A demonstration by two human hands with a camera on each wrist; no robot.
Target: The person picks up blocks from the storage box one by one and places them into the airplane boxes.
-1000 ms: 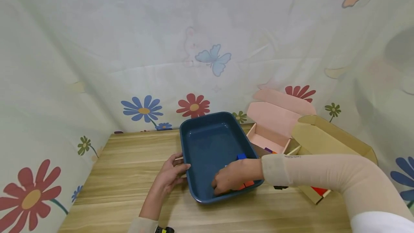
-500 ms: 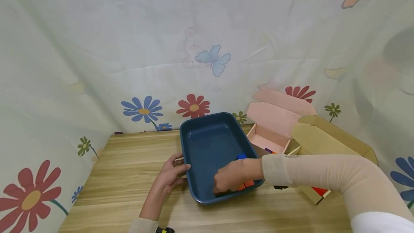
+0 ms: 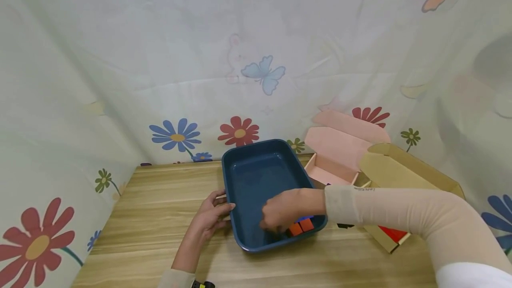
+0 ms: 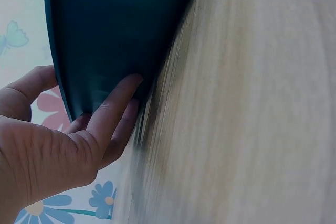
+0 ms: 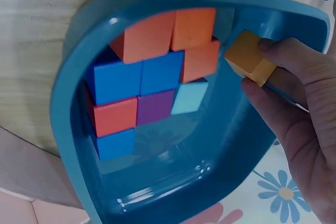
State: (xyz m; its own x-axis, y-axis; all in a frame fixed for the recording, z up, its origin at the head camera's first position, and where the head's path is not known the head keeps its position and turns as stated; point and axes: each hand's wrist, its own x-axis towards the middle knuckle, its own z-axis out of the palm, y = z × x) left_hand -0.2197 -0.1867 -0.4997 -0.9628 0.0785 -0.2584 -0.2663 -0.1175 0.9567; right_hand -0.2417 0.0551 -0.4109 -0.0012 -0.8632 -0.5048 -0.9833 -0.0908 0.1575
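Note:
A dark blue tray (image 3: pixel 256 177) lies on the wooden table. My left hand (image 3: pixel 212 214) holds its left wall, the thumb at the rim and the fingers along the outer side, as the left wrist view of the hand (image 4: pixel 58 145) also shows. Over the tray's near part is my right hand (image 3: pixel 282 210). In the right wrist view, that hand pinches a yellow-orange cube (image 5: pixel 251 59) between thumb and fingers, above the tray floor. Beside it, along one wall, several cubes sit close together: orange (image 5: pixel 149 38), blue (image 5: pixel 115 80), red (image 5: pixel 115 115), purple (image 5: pixel 155 106) and pale blue (image 5: pixel 190 97).
Right of the tray stand an open pink box (image 3: pixel 332 170) and an open tan box (image 3: pixel 392 168), partly behind my right forearm. A red piece (image 3: pixel 394 234) shows in the tan box. Behind the table (image 3: pixel 172 199) hangs a flowered curtain (image 3: pixel 192 79).
My right hand has risen slightly inside the tray, uncovering more of the orange cubes. The blue cube beyond it is now mostly covered by the hand. My left hand stays at the wall.

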